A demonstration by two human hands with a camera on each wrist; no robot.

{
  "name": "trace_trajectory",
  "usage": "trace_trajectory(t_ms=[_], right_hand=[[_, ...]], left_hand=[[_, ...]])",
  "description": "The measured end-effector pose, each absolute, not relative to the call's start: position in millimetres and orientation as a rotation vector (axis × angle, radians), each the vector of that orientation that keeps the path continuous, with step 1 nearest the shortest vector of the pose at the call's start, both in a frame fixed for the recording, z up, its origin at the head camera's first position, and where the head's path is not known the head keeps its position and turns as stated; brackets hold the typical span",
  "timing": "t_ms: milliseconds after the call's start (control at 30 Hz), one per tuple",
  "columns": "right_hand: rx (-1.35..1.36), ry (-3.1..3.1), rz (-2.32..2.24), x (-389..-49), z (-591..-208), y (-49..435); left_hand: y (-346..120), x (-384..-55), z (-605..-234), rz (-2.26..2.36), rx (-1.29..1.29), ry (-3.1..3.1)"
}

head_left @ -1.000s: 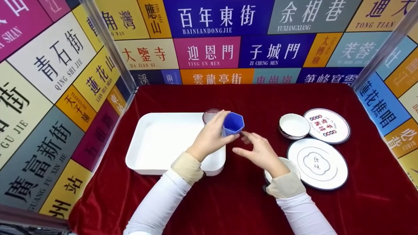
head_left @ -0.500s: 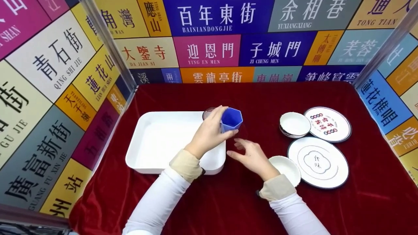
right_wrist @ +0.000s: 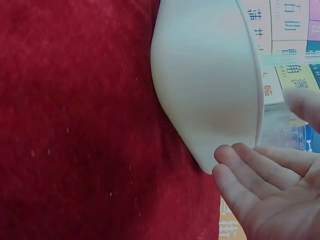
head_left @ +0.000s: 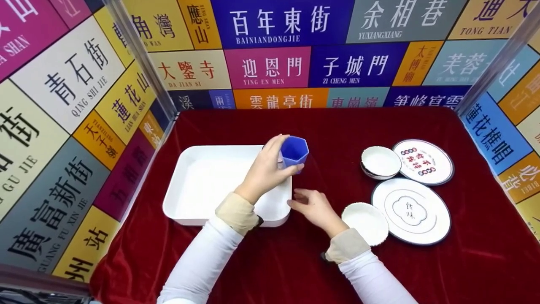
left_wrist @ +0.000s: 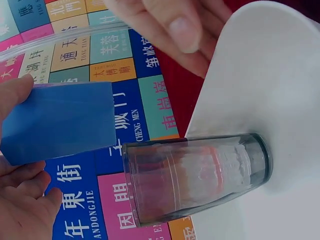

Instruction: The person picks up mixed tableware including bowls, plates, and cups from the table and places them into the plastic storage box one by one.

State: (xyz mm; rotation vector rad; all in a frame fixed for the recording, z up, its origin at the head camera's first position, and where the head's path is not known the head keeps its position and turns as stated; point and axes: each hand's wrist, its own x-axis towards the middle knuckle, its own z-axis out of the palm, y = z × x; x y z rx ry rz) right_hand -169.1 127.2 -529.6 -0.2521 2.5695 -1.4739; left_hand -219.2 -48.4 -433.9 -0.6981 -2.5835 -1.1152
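Observation:
My left hand (head_left: 263,171) grips a blue hexagonal cup (head_left: 295,150) by its side, mouth up, above the right back part of a white tray (head_left: 177,185). In the left wrist view the cup (left_wrist: 65,120) is between thumb and fingers. A clear drinking glass (left_wrist: 195,180) stands in the tray there; in the head view my left hand hides nearly all of it. My right hand (head_left: 316,209) is at the tray's right wall with fingers relaxed and nothing held. In the right wrist view its fingertips (right_wrist: 225,154) lie at the wall's outer side; touching is unclear.
To the right are a small bowl (head_left: 365,221), another bowl (head_left: 381,161), a large plate (head_left: 434,219) and a smaller plate with red print (head_left: 443,169). Red cloth (head_left: 329,126) covers the table. Panels printed with street names stand around three sides.
My left hand has carried the blue cup a little left and back, over the tray's edge. My right hand has moved left and forward to the tray's right wall, uncovering the near bowl.

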Motion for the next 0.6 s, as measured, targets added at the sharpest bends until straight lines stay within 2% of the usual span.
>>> trace_trajectory(t_ms=[600], right_hand=[[-0.160,2.453,-1.570,-171,-533,112]], left_hand=[[-75,-239,-431,-1.239,-0.525,-2.487]])
